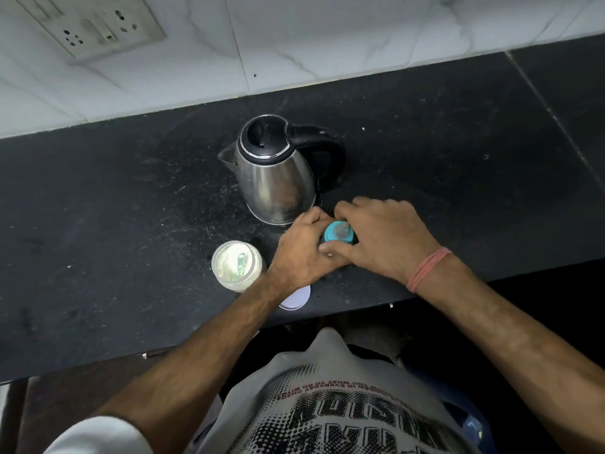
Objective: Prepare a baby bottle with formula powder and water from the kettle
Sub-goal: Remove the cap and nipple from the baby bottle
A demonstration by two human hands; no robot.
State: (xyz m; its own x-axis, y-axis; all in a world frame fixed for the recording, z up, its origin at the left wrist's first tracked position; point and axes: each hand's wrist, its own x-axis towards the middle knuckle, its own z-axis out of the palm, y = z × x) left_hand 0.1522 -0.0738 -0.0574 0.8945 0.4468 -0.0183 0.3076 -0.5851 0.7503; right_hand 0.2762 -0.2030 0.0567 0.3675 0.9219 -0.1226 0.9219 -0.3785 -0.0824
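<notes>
The baby bottle stands upright on the black counter, its teal collar and clear teat showing between the two hands; its body is hidden beneath them. The left hand wraps the bottle from the left, fingers curled round it. The right hand closes over the collar from the right, fingers and thumb curled on it (a pinkish thread band circles that wrist). Just behind the hands sits the steel kettle, lid down, spout pointing left, black handle to the right. Left of the left wrist is the open formula jar, a scoop lying in the powder. A white lid lies by the counter's front edge, partly under the left forearm. Wide bare counter stretches left and right, bounded behind by the white tiled wall.
</notes>
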